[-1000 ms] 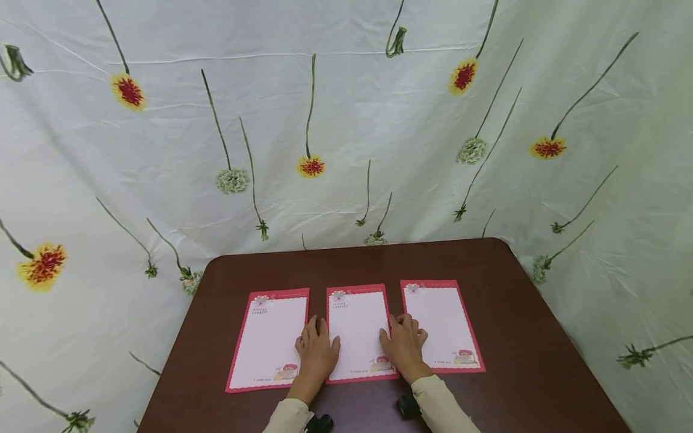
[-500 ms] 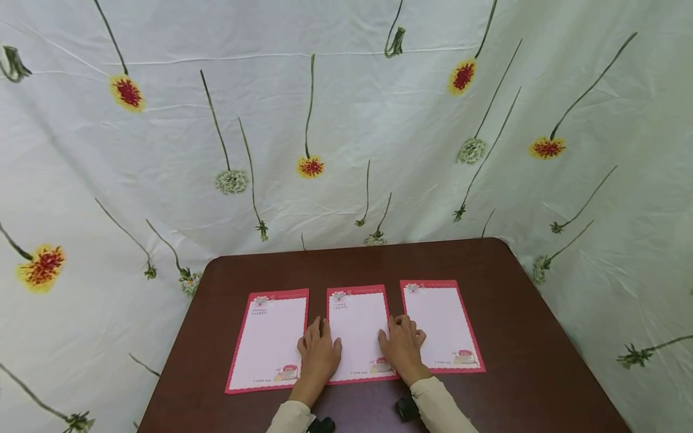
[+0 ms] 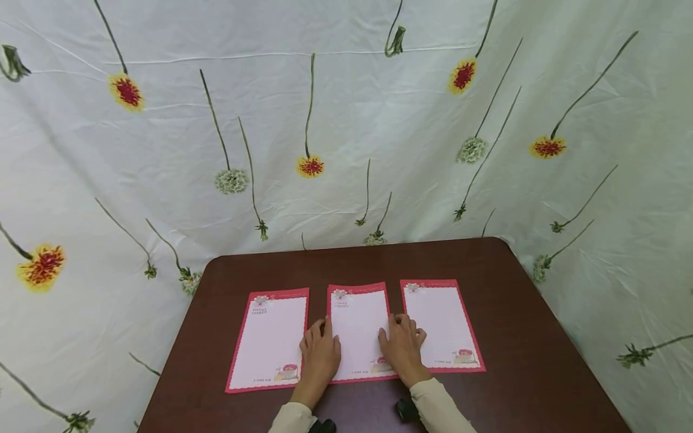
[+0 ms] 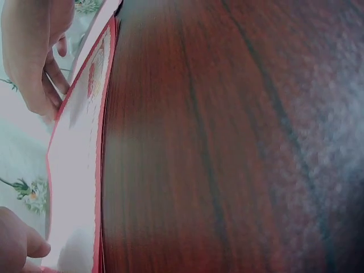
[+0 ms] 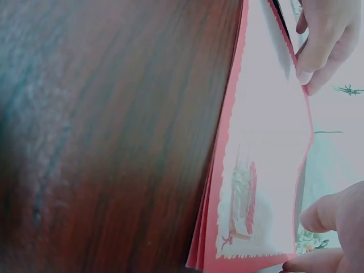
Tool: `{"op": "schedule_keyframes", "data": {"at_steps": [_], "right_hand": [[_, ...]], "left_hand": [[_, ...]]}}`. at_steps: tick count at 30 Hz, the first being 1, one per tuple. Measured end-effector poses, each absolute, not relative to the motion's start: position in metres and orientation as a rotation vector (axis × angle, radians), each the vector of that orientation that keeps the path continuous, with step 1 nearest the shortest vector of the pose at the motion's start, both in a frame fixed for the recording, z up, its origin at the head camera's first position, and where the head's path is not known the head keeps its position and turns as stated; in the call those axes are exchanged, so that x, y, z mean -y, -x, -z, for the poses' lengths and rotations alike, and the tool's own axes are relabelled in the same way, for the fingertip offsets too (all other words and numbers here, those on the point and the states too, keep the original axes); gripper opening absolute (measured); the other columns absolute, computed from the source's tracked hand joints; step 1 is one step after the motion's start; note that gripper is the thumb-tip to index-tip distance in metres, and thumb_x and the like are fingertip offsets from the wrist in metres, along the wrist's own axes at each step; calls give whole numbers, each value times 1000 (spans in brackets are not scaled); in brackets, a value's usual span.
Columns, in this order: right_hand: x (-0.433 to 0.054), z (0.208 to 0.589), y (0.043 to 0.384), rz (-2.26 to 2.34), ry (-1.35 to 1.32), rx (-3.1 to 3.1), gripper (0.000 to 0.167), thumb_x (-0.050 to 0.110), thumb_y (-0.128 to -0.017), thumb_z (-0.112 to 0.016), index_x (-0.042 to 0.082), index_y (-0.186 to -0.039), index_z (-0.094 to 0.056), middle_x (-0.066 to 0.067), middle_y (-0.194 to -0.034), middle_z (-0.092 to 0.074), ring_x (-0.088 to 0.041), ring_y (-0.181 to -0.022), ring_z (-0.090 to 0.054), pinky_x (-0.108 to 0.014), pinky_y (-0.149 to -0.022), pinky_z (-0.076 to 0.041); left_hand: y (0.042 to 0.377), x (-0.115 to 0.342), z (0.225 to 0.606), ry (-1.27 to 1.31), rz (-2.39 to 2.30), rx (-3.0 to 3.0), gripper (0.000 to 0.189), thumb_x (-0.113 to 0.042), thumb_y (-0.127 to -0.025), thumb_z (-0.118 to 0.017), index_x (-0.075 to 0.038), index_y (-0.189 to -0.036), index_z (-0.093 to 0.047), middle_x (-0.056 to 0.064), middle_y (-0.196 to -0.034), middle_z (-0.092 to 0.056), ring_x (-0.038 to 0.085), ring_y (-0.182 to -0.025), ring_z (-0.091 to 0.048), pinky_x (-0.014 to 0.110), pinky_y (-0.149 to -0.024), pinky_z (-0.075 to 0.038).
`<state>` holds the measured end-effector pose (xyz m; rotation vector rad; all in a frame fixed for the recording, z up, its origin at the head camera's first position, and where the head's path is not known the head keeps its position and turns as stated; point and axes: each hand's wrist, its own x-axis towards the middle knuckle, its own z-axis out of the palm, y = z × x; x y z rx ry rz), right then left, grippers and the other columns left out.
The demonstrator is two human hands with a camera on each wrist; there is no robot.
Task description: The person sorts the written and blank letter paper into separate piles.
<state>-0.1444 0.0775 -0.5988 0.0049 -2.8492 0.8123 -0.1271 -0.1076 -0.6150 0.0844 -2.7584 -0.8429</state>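
Note:
In the head view a stack of pink-bordered letter paper (image 3: 357, 337) lies between both hands, handwriting at its top left and a small drawing at its lower right. My left hand (image 3: 320, 358) holds the left edge, thumb over the top sheet. On the opposite edge, my right hand (image 3: 403, 349) grips with bent fingers, its thumb on the paper. The right wrist view shows several layered sheets (image 5: 261, 119) at the near edge, slightly bowed. Undersides of the fingers are hidden in the head view.
Matching pink-bordered sheets lie to the left (image 3: 271, 346) and right (image 3: 441, 328) of the middle stack. All rest on a dark brown table (image 3: 520, 337). Behind it hangs a white flower-printed cloth (image 3: 346, 120).
My left hand has shifted slightly to the right, and the middle stack's left edge has moved a little right with it. The right hand and the side sheets stay nearly still.

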Motion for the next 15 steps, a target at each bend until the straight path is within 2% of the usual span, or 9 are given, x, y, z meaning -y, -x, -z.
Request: {"op": "schedule_keyframes", "data": {"at_steps": [4, 7, 11, 15], "right_hand": [[-79, 597, 145, -857, 12, 2832, 43, 19, -97, -71, -2, -134, -68, -22, -122, -64, -41, -113, -58, -61, -92, -31], [-80, 595, 145, -897, 14, 2798, 40, 13, -96, -71, -1, -134, -69, -20, -111, -69, -40, -105, -63, -60, -89, -31], [-80, 593, 146, -940, -3, 2756, 37, 7, -95, -70, 0, -131, -71, -17, -98, -71, -38, -98, -67, -59, -85, -31], [-75, 591, 148, -1008, -19, 2725, 35, 6, -96, -68, 1, -130, -72, -15, -96, -71, -37, -101, -68, -58, -84, -30]], "left_hand": [[128, 108, 609, -117, 806, 2808, 57, -10, -98, -69, 3, -150, -52, 25, -124, -57, 41, -113, -51, 58, -92, -38], [130, 109, 606, -128, 793, 2829, 59, -11, -98, -71, 0, -152, -52, 24, -121, -62, 38, -107, -55, 54, -88, -41], [130, 113, 603, -110, 839, 2792, 56, -8, -97, -70, 1, -149, -55, 25, -117, -66, 41, -106, -59, 57, -87, -42], [131, 122, 600, -119, 937, 2747, 50, -5, -97, -67, 3, -145, -56, 27, -116, -66, 46, -107, -60, 60, -85, -40]]}}
